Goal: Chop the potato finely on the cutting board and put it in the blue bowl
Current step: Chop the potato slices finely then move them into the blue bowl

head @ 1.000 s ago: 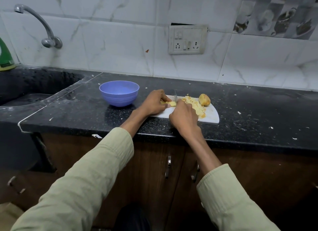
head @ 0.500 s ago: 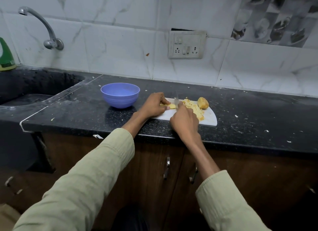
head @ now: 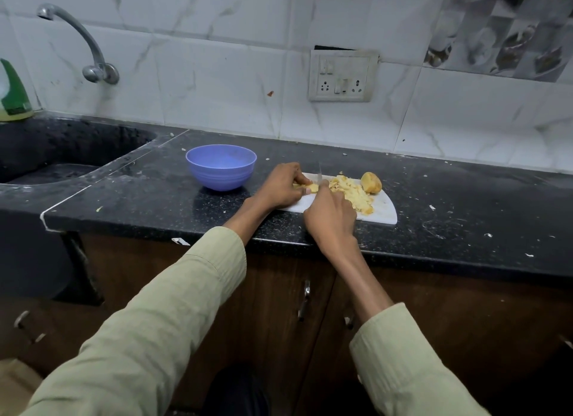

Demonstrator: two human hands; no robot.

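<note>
Head view: your left hand (head: 280, 186) still pins the potato piece (head: 311, 188); your right hand (head: 330, 217) keeps gripping the knife (head: 319, 176). Nothing has moved; chopping continues.

We see the left hand (head: 280, 187) pinching a pale yellow potato piece (head: 311, 188) on the white plastic cutting board (head: 384, 209) near the front edge of the black speckled stone desk (head: 465, 211). The right hand (head: 330, 215) holds a knife, its thin steel blade (head: 319, 175) upright beside that piece. Chopped yellow potato bits (head: 353, 192) and a rounded unchopped potato chunk (head: 371, 183) lie toward the board's right end. The round blue plastic bowl (head: 220, 166) stands left of the board.
</note>
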